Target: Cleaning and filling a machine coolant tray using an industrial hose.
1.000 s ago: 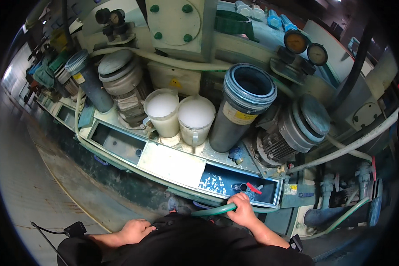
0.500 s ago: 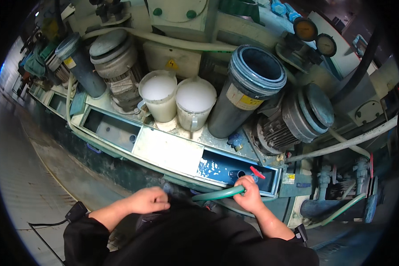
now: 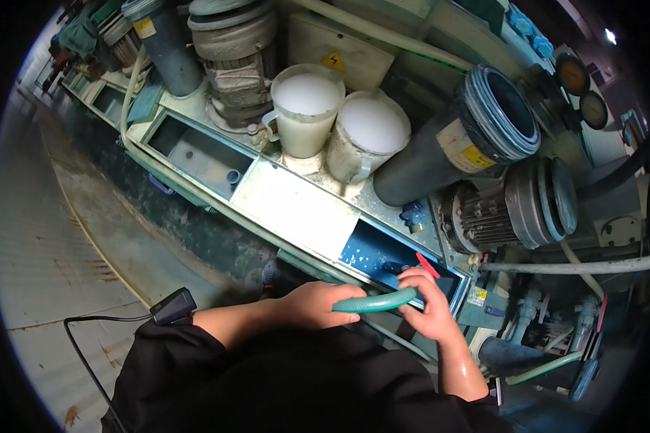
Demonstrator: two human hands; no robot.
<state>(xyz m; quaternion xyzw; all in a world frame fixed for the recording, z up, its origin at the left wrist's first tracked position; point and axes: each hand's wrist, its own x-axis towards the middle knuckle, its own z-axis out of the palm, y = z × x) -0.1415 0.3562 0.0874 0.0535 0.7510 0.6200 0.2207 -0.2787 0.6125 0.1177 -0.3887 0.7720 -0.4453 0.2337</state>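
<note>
A short bend of green hose (image 3: 374, 302) spans my two hands in front of the blue open trough (image 3: 372, 249). My left hand (image 3: 316, 303) is closed round its left part, thumb underneath. My right hand (image 3: 432, 309) curls its fingers about the hose's right end, over the near edge of the trough. A red lever (image 3: 427, 265) sticks up just beyond those fingers; I cannot tell what it is joined to. Some whitish flecks float in the trough. Behind stand two measuring jugs, the left jug (image 3: 305, 112) and the right jug (image 3: 367, 137), both topped with white foam.
A white cover panel (image 3: 295, 209) lies between the trough and another open compartment (image 3: 206, 155). A dark upright cylinder (image 3: 426, 166) and a motor (image 3: 509, 206) stand to the right. Another motor (image 3: 235, 68) is at the left. Pipes and valves (image 3: 531, 314) sit at the lower right.
My left hand has moved right and taken hold of the hose, which only my right hand held before. Flecks in the trough look fewer. The view has shifted, so the machine sits differently.
</note>
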